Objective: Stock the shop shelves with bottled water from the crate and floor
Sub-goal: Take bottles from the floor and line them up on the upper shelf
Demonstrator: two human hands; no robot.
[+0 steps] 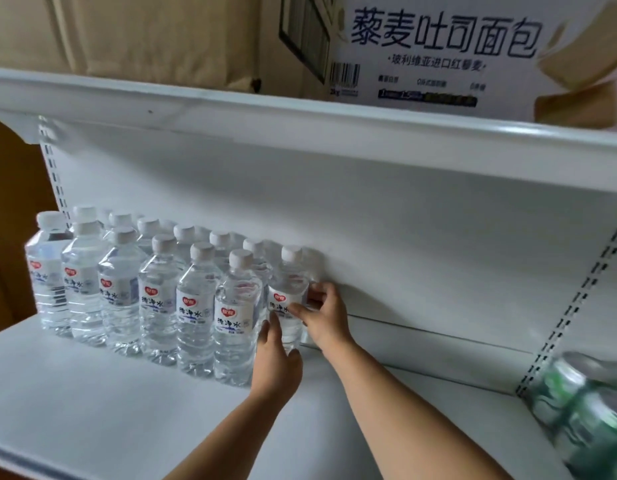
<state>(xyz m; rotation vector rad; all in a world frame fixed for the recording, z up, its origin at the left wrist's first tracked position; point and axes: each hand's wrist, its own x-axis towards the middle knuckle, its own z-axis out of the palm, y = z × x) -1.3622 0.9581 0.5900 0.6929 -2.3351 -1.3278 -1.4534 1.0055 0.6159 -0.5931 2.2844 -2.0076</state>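
One view on record: a head-worn wide-angle camera. It faces the shelf (127,393) from in front, looking forward and somewhat down toward the back panel (404,220). Range is close: both forearms enter at the bottom frame edge, and the left hand (277,362) and right hand (322,313) grip a bottle (288,292) near frame centre. The upper shelf (300,123) crosses the top, slanting down to the right. The shelf's front edge shows only at bottom left.

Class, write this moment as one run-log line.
step: setting clear plastic water bottle beside stocked bottles | left hand: holds its base | right hand: holds its label | surface: white metal shelf
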